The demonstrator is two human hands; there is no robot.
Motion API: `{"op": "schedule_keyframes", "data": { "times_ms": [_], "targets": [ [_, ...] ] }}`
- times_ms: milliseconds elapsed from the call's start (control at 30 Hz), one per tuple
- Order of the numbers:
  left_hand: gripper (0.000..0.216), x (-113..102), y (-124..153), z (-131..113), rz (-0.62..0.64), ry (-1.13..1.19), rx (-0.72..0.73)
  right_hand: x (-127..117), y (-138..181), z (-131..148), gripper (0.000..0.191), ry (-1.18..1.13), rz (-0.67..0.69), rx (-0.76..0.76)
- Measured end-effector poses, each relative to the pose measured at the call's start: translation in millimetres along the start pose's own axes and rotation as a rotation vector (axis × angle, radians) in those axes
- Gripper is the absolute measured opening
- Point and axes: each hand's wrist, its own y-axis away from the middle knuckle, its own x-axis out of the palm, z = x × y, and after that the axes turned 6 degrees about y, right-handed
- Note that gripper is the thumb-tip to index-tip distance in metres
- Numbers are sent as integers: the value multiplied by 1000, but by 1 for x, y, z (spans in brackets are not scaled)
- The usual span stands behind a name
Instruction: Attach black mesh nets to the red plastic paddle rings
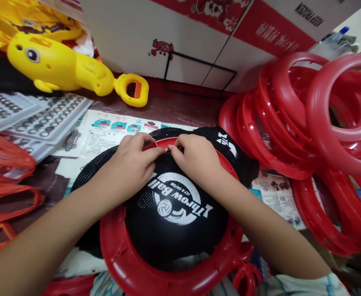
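Before us lies the black cloth [168,242], spread across the opening of the red ring [165,283], its white print reading "Throw Ball". The ring leans toward our body, its near edge low over our lap and its far rim at the table's edge side, partly hidden by our fingers.

Our left hand [134,160] and right hand [195,158] meet at that far rim. Both are closed in a pinch, thumbs almost touching, and seem to grip the cloth's edge there; the exact bit between the fingertips is too small to make out. We judge the step in hand to be working the edge of the cloth onto the ring. From here the next move would call for steady tension: one hand pinning the part already seated, the other easing the neighbouring edge along the rim without creasing the print.

Just beyond the ring, more black mesh with a white mark [226,144] lies over printed sheets [106,142]. We cannot tell whether it joins the cloth in our hands.

To our right, red rings [269,135] lean in a loose pile. To our left are an orange-red bag [8,156] and clear trays [51,119] of small round pieces. Farther back on the dark table [195,109] are a yellow toy [63,68], a black wire frame [205,61] and a white carton [121,45].
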Motion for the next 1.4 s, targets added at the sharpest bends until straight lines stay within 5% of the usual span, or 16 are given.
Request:
{"op": "schedule_keyframes", "data": {
  "times_ms": [233,667,867,1100,1400],
  "targets": [
    [39,1,1,-3,-10,0,-25,-4,1,-7,24,-148,69,-148],
    [35,3,2,-2,-18,-15,-20,-3,-1,-3,17,-203,49,-1],
    [42,-16,-9,-1,163,300,-241,-2,11,-6,11,-263,-7,0],
    [35,-37,-31,-4,251,296,-314,-5,36,-26,14,-466,-68,4],
    [40,-3,-70,-13,306,682,-331,-1,41,-19,15,-513,-93,-66]
  ]
}}
